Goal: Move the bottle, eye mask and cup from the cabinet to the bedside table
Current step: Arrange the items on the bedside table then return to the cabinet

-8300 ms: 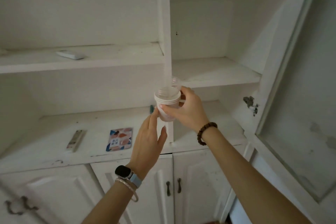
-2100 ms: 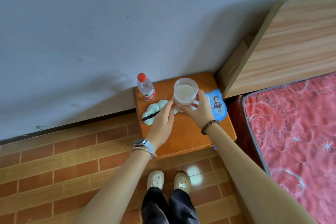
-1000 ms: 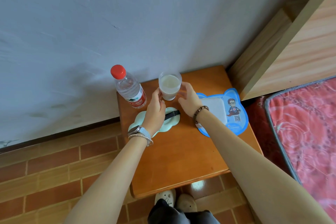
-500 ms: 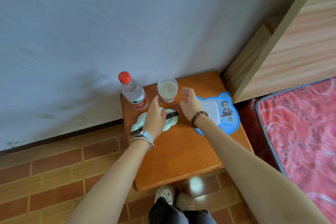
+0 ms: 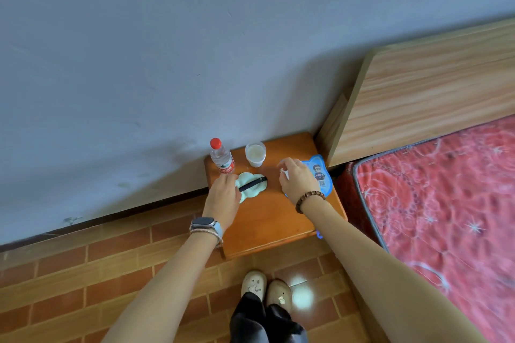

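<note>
On the orange wooden bedside table [image 5: 267, 220] stand a clear bottle [image 5: 222, 157] with a red cap at the back left and a translucent cup [image 5: 255, 154] next to it. A pale green eye mask [image 5: 252, 186] with a black strap lies in front of them. My left hand [image 5: 223, 198] hovers over the mask's left end, fingers relaxed, holding nothing. My right hand [image 5: 296, 179] is above the table's right side, fingers loosely spread, apart from the cup.
A blue cartoon-shaped card [image 5: 320, 175] lies at the table's right edge under my right hand. A wooden headboard [image 5: 434, 97] and a red mattress [image 5: 446, 203] are on the right. The grey wall is behind, brick-pattern floor [image 5: 83, 273] below.
Both hands have let go of the cup and drawn back from it. The cup now stands on the table beside the bottle. The camera has pulled up and away.
</note>
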Tool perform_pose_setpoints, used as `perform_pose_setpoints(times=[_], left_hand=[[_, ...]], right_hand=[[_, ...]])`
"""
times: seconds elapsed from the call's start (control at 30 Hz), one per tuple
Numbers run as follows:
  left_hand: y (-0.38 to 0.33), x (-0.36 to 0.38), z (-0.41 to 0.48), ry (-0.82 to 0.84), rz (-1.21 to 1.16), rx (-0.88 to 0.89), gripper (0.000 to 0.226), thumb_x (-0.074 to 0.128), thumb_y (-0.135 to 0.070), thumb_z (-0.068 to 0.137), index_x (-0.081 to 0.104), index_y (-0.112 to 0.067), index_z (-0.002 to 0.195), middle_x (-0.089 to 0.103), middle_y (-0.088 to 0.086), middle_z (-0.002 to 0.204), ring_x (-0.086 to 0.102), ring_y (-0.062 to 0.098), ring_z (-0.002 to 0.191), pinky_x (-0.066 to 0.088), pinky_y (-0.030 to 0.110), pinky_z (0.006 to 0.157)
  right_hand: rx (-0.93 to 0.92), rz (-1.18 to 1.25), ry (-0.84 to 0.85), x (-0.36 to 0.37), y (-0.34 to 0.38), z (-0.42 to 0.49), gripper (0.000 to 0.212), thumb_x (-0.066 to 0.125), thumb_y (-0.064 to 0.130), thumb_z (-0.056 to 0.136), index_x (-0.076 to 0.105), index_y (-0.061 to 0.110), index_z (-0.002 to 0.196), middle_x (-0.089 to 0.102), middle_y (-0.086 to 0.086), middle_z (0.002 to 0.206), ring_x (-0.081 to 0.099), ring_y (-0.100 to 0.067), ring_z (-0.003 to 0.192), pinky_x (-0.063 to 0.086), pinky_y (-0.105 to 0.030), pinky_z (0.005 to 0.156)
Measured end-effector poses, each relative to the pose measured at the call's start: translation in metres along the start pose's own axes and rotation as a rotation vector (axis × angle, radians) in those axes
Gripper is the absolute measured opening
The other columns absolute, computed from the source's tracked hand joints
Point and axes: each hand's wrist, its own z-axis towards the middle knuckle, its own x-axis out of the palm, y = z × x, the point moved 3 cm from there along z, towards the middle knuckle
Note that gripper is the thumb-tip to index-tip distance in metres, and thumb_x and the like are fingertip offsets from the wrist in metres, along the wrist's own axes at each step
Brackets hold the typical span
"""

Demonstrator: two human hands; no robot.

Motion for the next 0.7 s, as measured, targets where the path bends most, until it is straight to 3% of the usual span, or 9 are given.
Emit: perform_pose_setpoints(times=[0.2,0.37,0.7], left_hand=[[-0.011,-0.038,-0.028,-0.049,0.073,0.048,0.018,0.05,-0.011,0.094,0.058,-0.008,0.11,0.061,0.01,0.1,0.057,0.023,0.089,0.047,0.031,0.077],[-0.003,-0.043,-0.043,-0.002,0.115,0.087,0.021,0.05,-0.014,0.095,0.057,-0.01,0.114,0.061,0.008,0.104,0.057,0.02,0.093,0.047,0.028,0.079],[-0.001,-0.052,-0.025,0.122,0.121,0.352,0.018,0.052,-0.015,0.094,0.057,-0.012,0.111,0.061,0.005,0.101,0.057,0.018,0.089,0.052,0.029,0.077]], right_hand=[[0.059,0.051,-0.029,-0.034,0.012,-0.039,0.021,0.048,0.014,0.094,0.058,0.011,0.112,0.06,-0.009,0.114,0.055,-0.028,0.103,0.049,-0.042,0.085],[0.159,0.107,-0.054,-0.044,0.006,-0.067,0.023,0.047,0.016,0.096,0.057,0.009,0.115,0.059,-0.009,0.118,0.057,-0.026,0.105,0.049,-0.04,0.086],[0.411,0.081,-0.147,-0.039,0.01,-0.126,0.021,0.051,0.019,0.094,0.06,0.019,0.113,0.059,-0.005,0.118,0.058,-0.024,0.106,0.051,-0.039,0.086]])
